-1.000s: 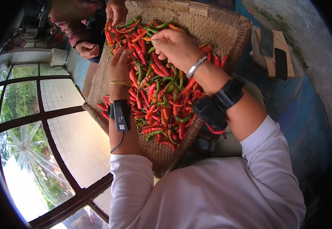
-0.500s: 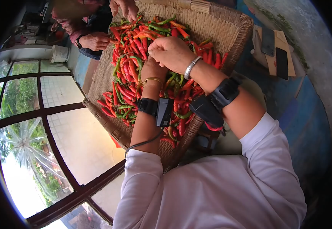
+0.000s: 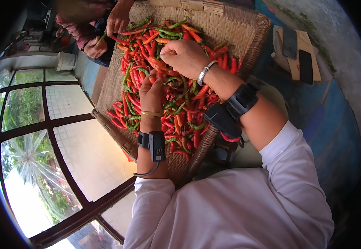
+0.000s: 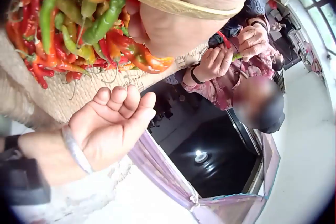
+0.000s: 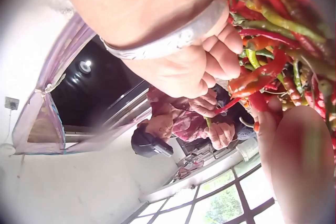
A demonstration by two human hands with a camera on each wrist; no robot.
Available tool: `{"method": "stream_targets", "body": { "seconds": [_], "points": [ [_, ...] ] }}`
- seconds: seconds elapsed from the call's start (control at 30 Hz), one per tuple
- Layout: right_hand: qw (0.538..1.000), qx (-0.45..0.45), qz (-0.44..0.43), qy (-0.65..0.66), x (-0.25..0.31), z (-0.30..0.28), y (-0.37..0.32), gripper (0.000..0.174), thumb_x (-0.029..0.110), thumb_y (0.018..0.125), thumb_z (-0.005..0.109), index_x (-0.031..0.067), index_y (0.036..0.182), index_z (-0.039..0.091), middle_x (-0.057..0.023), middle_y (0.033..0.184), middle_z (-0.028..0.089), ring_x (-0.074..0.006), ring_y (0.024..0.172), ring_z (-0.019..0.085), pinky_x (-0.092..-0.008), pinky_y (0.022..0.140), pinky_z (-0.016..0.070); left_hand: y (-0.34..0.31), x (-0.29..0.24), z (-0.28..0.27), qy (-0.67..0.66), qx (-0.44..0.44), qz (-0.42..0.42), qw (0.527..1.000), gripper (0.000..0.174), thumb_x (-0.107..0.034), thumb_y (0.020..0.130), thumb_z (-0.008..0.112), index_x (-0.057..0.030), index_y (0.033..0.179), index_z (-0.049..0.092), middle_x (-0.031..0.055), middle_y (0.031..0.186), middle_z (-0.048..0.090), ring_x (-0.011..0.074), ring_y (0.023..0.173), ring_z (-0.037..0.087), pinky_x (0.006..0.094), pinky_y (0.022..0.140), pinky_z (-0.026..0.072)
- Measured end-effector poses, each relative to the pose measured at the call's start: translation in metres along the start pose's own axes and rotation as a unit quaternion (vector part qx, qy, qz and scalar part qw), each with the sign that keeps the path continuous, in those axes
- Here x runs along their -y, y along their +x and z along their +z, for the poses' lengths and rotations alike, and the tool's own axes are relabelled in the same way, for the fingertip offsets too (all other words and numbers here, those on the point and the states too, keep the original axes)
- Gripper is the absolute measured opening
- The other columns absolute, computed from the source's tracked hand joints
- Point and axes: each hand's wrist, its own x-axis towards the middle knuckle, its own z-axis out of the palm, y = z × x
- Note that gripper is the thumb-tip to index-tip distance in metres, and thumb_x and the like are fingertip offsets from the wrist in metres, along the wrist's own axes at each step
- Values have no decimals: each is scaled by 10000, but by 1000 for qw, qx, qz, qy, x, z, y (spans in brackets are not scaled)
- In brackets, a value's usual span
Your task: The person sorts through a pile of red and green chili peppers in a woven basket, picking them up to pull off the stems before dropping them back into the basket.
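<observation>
Over a heap of red, orange and green peppers [image 3: 180, 120], my left hand [image 3: 150, 97] pinches a red-orange pepper [image 5: 260, 77] between thumb and fingers; the left wrist view shows this pepper [image 4: 139, 56] beside the hand [image 4: 178, 19]. Up and to the right of it, my right hand [image 3: 186, 58] hovers above the heap. Its palm faces up in the left wrist view, where the right hand [image 4: 113, 124] has loosely bent fingers and holds nothing. The two hands are apart.
A shallow woven basket [image 3: 230, 20] bears the heap. Across it, another person's hands [image 4: 236, 50] hold a pepper. Two dark phones lie on a board [image 3: 295, 70] at the right. A window [image 3: 85, 153] stands at the left.
My left hand went right, close to the right hand, then back down and left, and now has a red-orange pepper. The other person's hands shifted away from the heap.
</observation>
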Motion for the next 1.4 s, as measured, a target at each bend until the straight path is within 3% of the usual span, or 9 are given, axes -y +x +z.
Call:
{"method": "stream_targets", "body": {
  "seconds": [0.37,0.47,0.53,0.67,0.93,1.0,1.2,1.3,1.4],
  "points": [
    [998,7,-6,-63,-8,17,-3,270,267,788,571,18,887,599,-95,684,618,-202,617,596,-318,575,452,-37,-12,-5,-123,11,10,992,255,-136,864,511,-54,1105,523,40,793,610,35,525,450,153,449,346],
    [997,-26,-29,-72,-8,17,-2,288,277,797,566,18,919,588,-100,697,620,-204,628,598,-315,580,451,-39,-12,-4,-31,11,51,998,284,-98,840,547,-40,1116,521,42,803,613,35,568,482,160,483,383],
    [998,25,1,-50,-6,14,0,287,283,810,550,16,906,595,-105,710,623,-212,641,600,-312,588,451,-31,0,-9,356,-19,213,910,317,-56,812,580,-22,1122,520,30,811,611,44,629,515,170,536,417],
    [998,31,-4,-58,-10,15,1,290,287,820,537,16,898,603,-107,714,624,-210,644,602,-310,594,452,-33,0,1,36,-32,132,990,325,-45,812,581,-4,1127,514,18,861,606,52,672,522,178,584,431],
    [997,40,-72,-14,-9,18,-3,269,264,783,588,16,881,621,-84,744,635,-184,693,614,-292,661,476,-45,-8,4,89,3,174,981,322,-26,811,578,13,1123,510,22,885,601,37,691,519,181,616,446],
    [999,30,-20,-30,-10,18,-1,218,214,768,593,20,863,623,-86,749,635,-191,703,617,-294,651,477,-46,-4,3,210,-1,163,964,303,-7,817,553,-6,1118,521,30,922,613,44,695,531,170,601,434],
    [999,-1,6,-51,-12,12,0,185,197,790,560,26,824,622,-79,677,616,-175,630,597,-312,602,464,-49,-13,-7,30,-67,88,993,223,-78,831,560,-27,1048,555,4,773,595,21,546,439,147,480,354],
    [997,80,1,8,-6,12,-1,210,216,815,556,16,825,618,-46,615,581,-125,576,562,-281,553,463,-50,-18,-9,-59,26,66,996,205,-100,848,530,-44,1045,548,36,785,600,45,519,445,157,458,351],
    [961,126,60,238,-3,14,-2,264,257,826,547,4,780,606,-63,608,590,-151,534,580,-269,502,460,-52,-15,-1,-103,17,30,994,189,-105,852,517,-56,1032,546,53,782,613,58,532,473,153,458,367]
  ]
}}
